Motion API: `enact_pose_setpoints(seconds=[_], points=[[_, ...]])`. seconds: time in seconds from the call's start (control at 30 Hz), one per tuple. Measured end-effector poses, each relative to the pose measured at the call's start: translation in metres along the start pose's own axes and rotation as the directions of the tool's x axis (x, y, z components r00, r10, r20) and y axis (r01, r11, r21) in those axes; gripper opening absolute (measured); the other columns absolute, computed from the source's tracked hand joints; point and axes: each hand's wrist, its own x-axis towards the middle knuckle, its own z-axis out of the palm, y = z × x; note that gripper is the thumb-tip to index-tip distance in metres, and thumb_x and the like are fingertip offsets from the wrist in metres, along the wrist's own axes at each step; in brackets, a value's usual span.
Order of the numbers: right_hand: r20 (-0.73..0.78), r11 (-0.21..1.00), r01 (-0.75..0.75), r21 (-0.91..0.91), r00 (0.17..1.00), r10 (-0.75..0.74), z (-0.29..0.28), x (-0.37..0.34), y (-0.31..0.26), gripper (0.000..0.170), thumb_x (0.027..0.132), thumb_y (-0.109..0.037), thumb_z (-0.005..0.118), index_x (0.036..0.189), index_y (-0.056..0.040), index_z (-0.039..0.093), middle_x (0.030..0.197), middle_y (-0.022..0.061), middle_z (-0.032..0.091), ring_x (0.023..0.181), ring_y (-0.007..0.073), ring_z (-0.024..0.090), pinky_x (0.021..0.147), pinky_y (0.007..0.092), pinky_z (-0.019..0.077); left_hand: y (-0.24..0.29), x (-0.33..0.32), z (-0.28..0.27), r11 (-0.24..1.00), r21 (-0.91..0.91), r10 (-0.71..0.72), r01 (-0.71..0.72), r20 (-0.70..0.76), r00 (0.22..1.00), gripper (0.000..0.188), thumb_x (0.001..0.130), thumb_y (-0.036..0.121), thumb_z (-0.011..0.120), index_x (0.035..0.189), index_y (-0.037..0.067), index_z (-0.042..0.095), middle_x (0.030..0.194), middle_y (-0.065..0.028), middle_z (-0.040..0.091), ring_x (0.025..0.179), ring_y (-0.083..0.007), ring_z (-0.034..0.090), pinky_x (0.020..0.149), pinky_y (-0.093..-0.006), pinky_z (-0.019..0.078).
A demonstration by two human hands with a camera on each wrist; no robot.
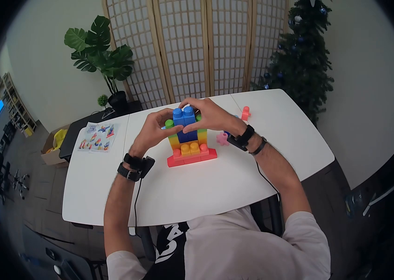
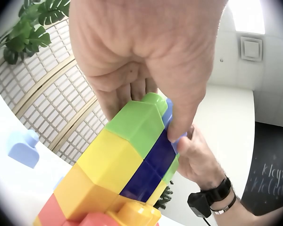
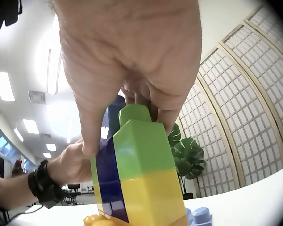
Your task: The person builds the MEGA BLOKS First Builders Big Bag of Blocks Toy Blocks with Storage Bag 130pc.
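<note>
A tower of big toy building blocks stands on the white table (image 1: 159, 205). Its long red base (image 1: 192, 160) carries orange blocks (image 1: 190, 149), with dark blue blocks (image 1: 187, 136) rising in the middle. Green blocks (image 3: 144, 150) sit on yellow ones (image 2: 108, 157) at both sides. At the top is a blue block (image 1: 184, 116) with two studs. My left hand (image 1: 155, 129) holds its left side, thumb in front and fingers behind. From the right, my right hand (image 1: 213, 115) grips the same block, thumb at the front. The fingers behind the tower are partly hidden.
Right of the tower lies a pink piece (image 1: 223, 138), and farther back a red piece (image 1: 246, 113). A light blue block (image 2: 24, 148) stands behind the tower. A printed picture sheet (image 1: 98, 137) lies at the table's left. Cables run from both wrist cameras.
</note>
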Motion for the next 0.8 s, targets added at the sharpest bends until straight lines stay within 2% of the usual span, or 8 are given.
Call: enact_pose_setpoints(seconds=[0.07, 0.2, 0.27, 0.4, 0.5, 0.57, 0.7, 0.8], points=[[-0.031, 0.992, -0.017, 0.124, 0.999, 0.021, -0.002, -0.001, 0.005, 0.053, 0.086, -0.033, 0.094, 0.122, -0.0037, 0.068, 0.104, 0.0110, 0.077, 0.101, 0.0217, 0.076, 0.095, 0.0371, 0.0619, 0.003, -0.003, 0.000, 1.000, 0.012, 0.010, -0.010, 0.004, 1.000, 0.042, 0.093, 0.004, 0.085, 0.131, -0.001, 0.068, 0.122, -0.0068, 0.075, 0.119, -0.0149, 0.069, 0.110, -0.0347, 0.0542], [-0.022, 0.994, -0.017, 0.104, 1.000, 0.019, -0.007, -0.001, 0.010, 0.043, 0.091, -0.031, 0.090, 0.115, -0.0022, 0.070, 0.102, 0.0087, 0.077, 0.097, 0.0191, 0.075, 0.095, 0.0355, 0.0615, 0.005, -0.002, 0.000, 0.999, 0.050, 0.004, -0.005, 0.023, 1.000, 0.042, 0.094, 0.004, 0.085, 0.131, -0.002, 0.067, 0.123, -0.0073, 0.074, 0.120, -0.0153, 0.069, 0.111, -0.0350, 0.0541], [-0.072, 0.989, -0.043, 0.144, 0.996, 0.054, -0.009, -0.001, 0.007, 0.039, 0.094, -0.029, 0.088, 0.116, -0.0024, 0.070, 0.100, 0.0080, 0.077, 0.095, 0.0190, 0.075, 0.095, 0.0356, 0.0615, 0.010, -0.003, -0.001, 0.995, 0.098, -0.015, 0.012, 0.037, 0.999, 0.042, 0.094, 0.005, 0.085, 0.131, -0.002, 0.067, 0.124, -0.0080, 0.074, 0.121, -0.0156, 0.068, 0.112, -0.0352, 0.0540], [-0.093, 0.982, -0.012, 0.188, 0.995, 0.030, -0.006, -0.001, 0.006, 0.044, 0.090, -0.031, 0.091, 0.113, 0.0004, 0.071, 0.094, 0.0117, 0.078, 0.089, 0.0211, 0.076, 0.088, 0.0357, 0.0620, 0.011, -0.003, 0.001, 0.998, 0.060, 0.003, -0.004, 0.016, 1.000, 0.042, 0.093, 0.006, 0.086, 0.130, -0.001, 0.068, 0.124, -0.0076, 0.074, 0.119, -0.0156, 0.069, 0.109, -0.0346, 0.0544], [-0.061, 0.994, 0.045, 0.102, 0.997, -0.038, -0.001, -0.003, 0.006, 0.047, 0.087, -0.031, 0.092, 0.113, 0.0008, 0.071, 0.094, 0.0135, 0.078, 0.089, 0.0238, 0.077, 0.087, 0.0360, 0.0622, 0.011, 0.000, 0.003, 0.992, 0.107, 0.067, -0.066, -0.001, 0.998, 0.043, 0.091, 0.010, 0.087, 0.129, -0.001, 0.070, 0.120, -0.0106, 0.077, 0.110, -0.0184, 0.073, 0.104, -0.0355, 0.0579], [-0.069, 0.997, 0.045, 0.064, 0.997, -0.041, 0.000, -0.003, 0.004, 0.049, 0.086, -0.032, 0.093, 0.113, 0.0013, 0.071, 0.095, 0.0153, 0.078, 0.090, 0.0262, 0.078, 0.086, 0.0365, 0.0624, 0.019, -0.001, 0.007, 0.965, 0.264, -0.001, -0.002, 0.014, 1.000, 0.046, 0.088, 0.012, 0.089, 0.129, -0.001, 0.071, 0.114, -0.0115, 0.079, 0.104, -0.0188, 0.075, 0.099, -0.0345, 0.0596], [-0.021, 1.000, 0.007, 0.005, 1.000, -0.007, -0.004, 0.000, 0.003, 0.050, 0.088, -0.038, 0.092, 0.114, -0.0004, 0.070, 0.097, 0.0140, 0.078, 0.091, 0.0247, 0.077, 0.089, 0.0362, 0.0615, 0.011, -0.003, 0.009, 0.958, 0.285, -0.039, 0.035, 0.010, 0.999, 0.045, 0.086, 0.015, 0.092, 0.123, -0.002, 0.074, 0.106, -0.0082, 0.080, 0.097, -0.0143, 0.074, 0.091, -0.0323, 0.0602], [-0.002, 1.000, 0.019, 0.007, 1.000, -0.019, -0.006, 0.000, 0.005, 0.051, 0.088, -0.037, 0.092, 0.114, 0.0001, 0.070, 0.097, 0.0151, 0.079, 0.093, 0.0258, 0.078, 0.090, 0.0375, 0.0619, 0.010, -0.001, 0.009, 0.962, 0.264, -0.074, 0.069, 0.008, 0.997, 0.046, 0.085, 0.016, 0.093, 0.124, -0.001, 0.074, 0.107, -0.0113, 0.080, 0.098, -0.0194, 0.077, 0.094, -0.0342, 0.0608]])
